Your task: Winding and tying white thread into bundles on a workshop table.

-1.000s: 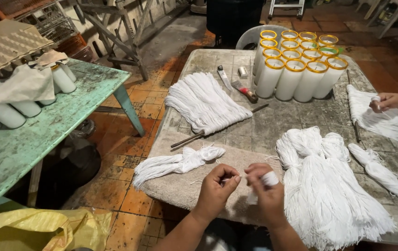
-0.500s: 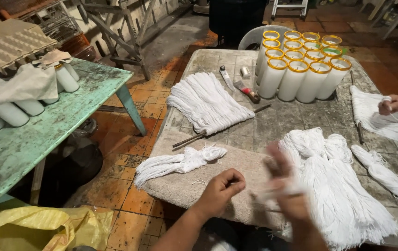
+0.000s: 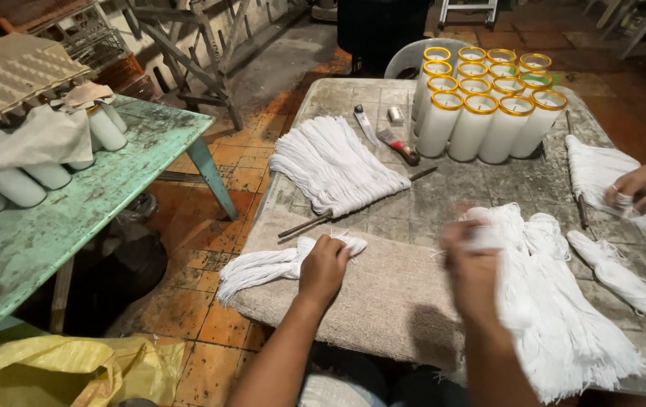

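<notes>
The left hand [image 3: 324,265] rests closed on a small bundle of white wicks [image 3: 274,264] on the beige pad [image 3: 383,301]. The right hand [image 3: 472,267], blurred, grips strands from the big wick pile [image 3: 557,316]. Beyond, glass candles [image 3: 489,105] crowd the stone table [image 3: 481,192].

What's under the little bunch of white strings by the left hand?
The small string bundle lies on a beige carpet-like mat covering the grey table. The left hand rests on its end. What lies beneath the mat is hidden.
</notes>
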